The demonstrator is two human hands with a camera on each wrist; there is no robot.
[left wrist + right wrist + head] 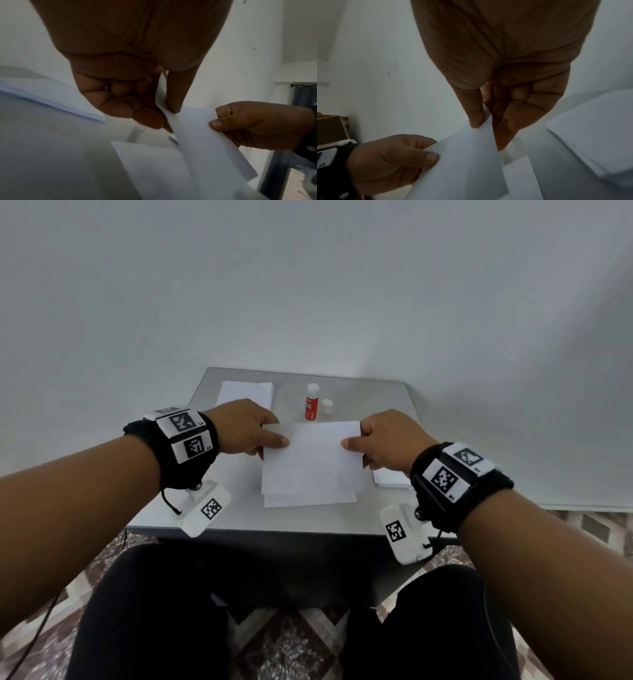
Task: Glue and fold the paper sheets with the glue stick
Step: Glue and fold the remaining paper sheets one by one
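A white paper sheet (313,457) is held up above the grey table (239,518), its far part lifted and bent toward me. My left hand (270,440) pinches its left far corner between thumb and fingers, and my right hand (352,443) pinches the right far corner the same way. The wrist views show each thumb on top of the sheet (197,135) (467,155) and the fingers beneath it. Another sheet (308,499) lies flat under it. A red glue stick (311,402) stands uncapped behind the sheet, with its white cap (327,406) beside it.
A stack of white paper (245,393) lies at the table's far left, another stack (392,479) at the right under my right wrist. A white wall rises right behind the table. My legs and a patterned floor are below its front edge.
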